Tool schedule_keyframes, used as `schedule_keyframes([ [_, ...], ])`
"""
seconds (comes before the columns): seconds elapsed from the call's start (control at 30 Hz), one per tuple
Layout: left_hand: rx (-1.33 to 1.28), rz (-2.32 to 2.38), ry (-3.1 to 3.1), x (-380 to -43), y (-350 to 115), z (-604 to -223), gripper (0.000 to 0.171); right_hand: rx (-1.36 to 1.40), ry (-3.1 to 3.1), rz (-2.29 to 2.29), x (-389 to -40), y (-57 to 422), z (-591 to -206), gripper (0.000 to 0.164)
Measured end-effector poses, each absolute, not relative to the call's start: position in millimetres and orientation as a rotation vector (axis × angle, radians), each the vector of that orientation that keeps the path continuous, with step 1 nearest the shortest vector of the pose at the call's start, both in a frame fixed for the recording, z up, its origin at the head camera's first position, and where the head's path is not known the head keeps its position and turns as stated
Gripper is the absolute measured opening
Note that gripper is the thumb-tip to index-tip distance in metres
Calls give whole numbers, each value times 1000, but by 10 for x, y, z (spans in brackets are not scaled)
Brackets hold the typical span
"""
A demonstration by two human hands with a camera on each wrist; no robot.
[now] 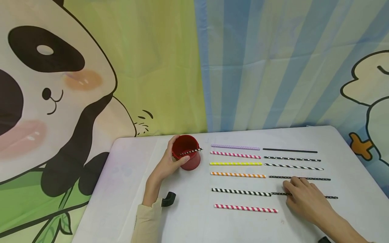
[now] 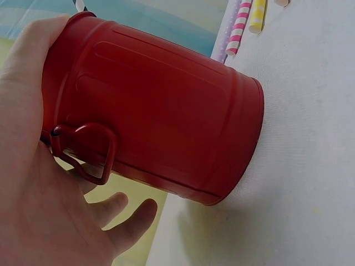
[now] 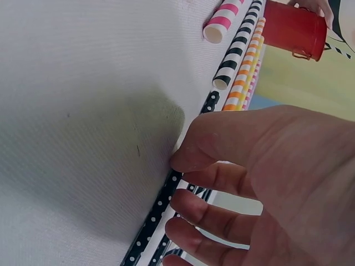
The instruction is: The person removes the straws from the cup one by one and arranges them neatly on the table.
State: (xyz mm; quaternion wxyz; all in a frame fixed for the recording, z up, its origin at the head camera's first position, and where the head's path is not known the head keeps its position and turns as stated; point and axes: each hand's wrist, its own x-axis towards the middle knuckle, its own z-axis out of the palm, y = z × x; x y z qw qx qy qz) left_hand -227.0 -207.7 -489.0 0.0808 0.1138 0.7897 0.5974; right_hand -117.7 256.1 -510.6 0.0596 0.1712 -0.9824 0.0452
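Observation:
My left hand (image 1: 166, 165) grips a small red metal bucket (image 1: 192, 163) near its rim, thumb at the front. The bucket leans toward me, and a black-and-white striped paper straw (image 1: 192, 152) rests inside with its end over the rim. In the left wrist view, a wire handle (image 2: 110, 158) shows on the bucket's side. My right hand (image 1: 307, 199) is low over the table at the right, pinching a black straw with white dots (image 3: 151, 226) between thumb and forefinger. That straw lies along the table, its middle hidden by the hand in the head view.
Paper straws lie in two columns on the white table (image 1: 188, 209): purple, pink-striped, yellow (image 1: 235, 163), orange-striped (image 1: 238, 174) and black-striped ones at left, thin black-patterned ones (image 1: 293, 166) at right. A printed curtain (image 1: 164, 67) hangs behind the table's far edge.

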Motion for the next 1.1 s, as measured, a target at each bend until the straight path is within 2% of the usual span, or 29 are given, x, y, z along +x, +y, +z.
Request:
schedule_keyframes([
  [0.2,358,1789,2355,-2208,-2046,-4722,89,518,-2987,146,-1185,2560,-5090,26],
  [0.8,357,1785,2361,-2195,-2038,-4708,89,521,-3012,125,-1196,2578,-5050,26],
  [1.1,359,1786,2366,-2278,-2075,-4906,87,544,-3035,184,-1243,2565,-4938,28],
])
